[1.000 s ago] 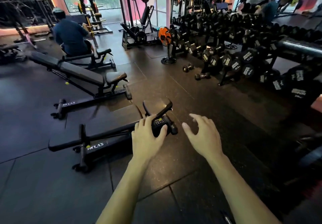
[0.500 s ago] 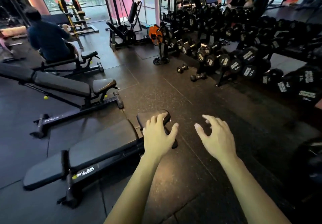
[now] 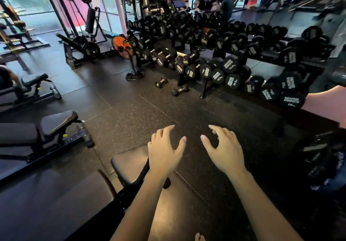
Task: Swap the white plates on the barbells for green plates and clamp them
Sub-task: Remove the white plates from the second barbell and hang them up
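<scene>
left hand (image 3: 164, 152) fingers spread, empty, over bench (image 3: 129, 162) end | right hand (image 3: 222, 150) fingers apart, empty, over floor (image 3: 149, 113) | likely held ready while walking to barbells | no barbell, white or green plates in view | dumbbell rack (image 3: 224, 68) ahead

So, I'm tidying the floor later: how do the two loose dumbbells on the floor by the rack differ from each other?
The farther dumbbell lies nearer the orange fan's round base, out in the open floor; the nearer dumbbell lies right beside the rack's foot. The farther one shows an end face with pale markings; the nearer one shows none that can be made out. Both are small, black, lie on their sides on the floor, and neither hand touches them.
</scene>
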